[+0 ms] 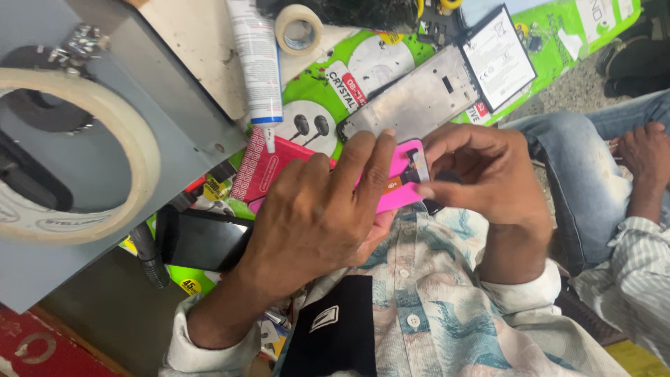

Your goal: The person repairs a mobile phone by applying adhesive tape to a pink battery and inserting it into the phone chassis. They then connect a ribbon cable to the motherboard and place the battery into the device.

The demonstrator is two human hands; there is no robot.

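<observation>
Two hands on one pink phone case (pixel 398 183), held over my lap, just below bare metal phone frame (pixel 419 101). My left hand (pixel 314 216) clasped case from beneath, fingers flat along its face. My right hand (pixel 481 174) pinched small dark part at case's upper end. Judged step: seating or peeling that part. Next move would call for steady grip, fine fingertip pull. Battery (pixel 499 59) lay beyond frame; glue tube (pixel 257 63) left of frame; black phone (pixel 202 239) lower left of frame. Another person's hand (pixel 645 150) far right of frame.
</observation>
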